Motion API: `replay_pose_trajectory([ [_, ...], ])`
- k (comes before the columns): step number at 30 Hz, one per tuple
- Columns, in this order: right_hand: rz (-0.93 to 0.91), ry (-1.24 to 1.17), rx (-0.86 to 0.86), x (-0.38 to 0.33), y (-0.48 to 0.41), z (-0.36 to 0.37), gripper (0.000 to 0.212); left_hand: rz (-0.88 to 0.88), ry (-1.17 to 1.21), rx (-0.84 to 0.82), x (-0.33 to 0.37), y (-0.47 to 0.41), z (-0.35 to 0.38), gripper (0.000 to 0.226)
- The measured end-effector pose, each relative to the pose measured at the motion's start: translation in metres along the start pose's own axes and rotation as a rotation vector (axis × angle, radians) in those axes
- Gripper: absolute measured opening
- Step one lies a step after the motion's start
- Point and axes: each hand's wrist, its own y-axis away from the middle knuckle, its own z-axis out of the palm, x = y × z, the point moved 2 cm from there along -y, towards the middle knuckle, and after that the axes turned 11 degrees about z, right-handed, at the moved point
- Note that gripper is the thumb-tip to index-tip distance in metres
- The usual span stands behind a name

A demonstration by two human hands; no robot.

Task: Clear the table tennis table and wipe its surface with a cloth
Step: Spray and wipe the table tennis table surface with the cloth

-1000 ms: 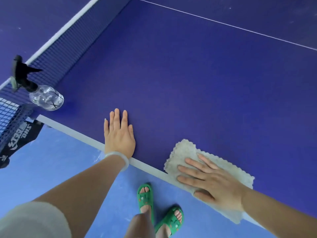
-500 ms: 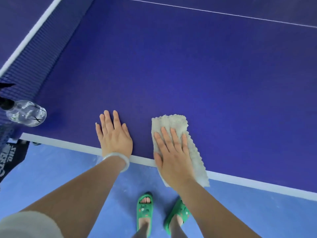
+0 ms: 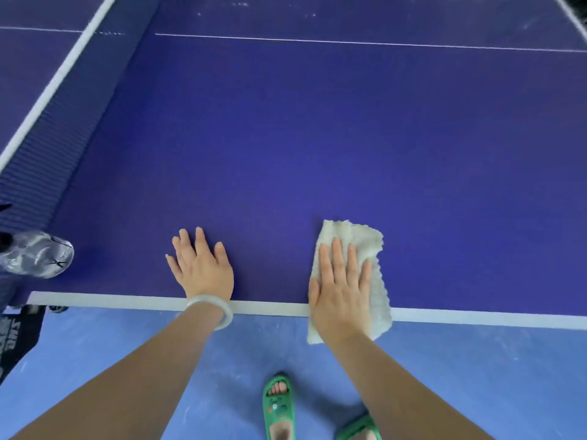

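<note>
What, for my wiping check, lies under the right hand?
A pale fabric cloth lies under the right hand, overhanging the blue table's white edge. The cloth's middle and tabletop beneath are hidden.

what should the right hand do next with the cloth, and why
Probably slide the cloth forward across the table. The right hand presses flat on it at the near edge, with part of the cloth hanging over that edge, and a wide blue stretch lies ahead. The left hand rests flat as a brace.
</note>
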Motion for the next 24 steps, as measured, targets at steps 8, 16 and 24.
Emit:
replay_pose_trajectory([
  [8, -0.056, 0.002, 0.017, 0.092, -0.018, -0.013, 0.060, 0.527, 0.007, -0.252, 0.149, 0.064, 0.052, 0.060],
  [16, 0.614, -0.088, 0.015, 0.224, -0.047, -0.033, 0.069, 0.389, -0.334, -0.453, 0.181, 0.080, 0.074, 0.113],
  [24, -0.091, 0.007, 0.018, 0.211, -0.034, -0.030, 0.059, 0.354, -0.396, -0.522, 0.187, 0.076, 0.072, 0.119],
])
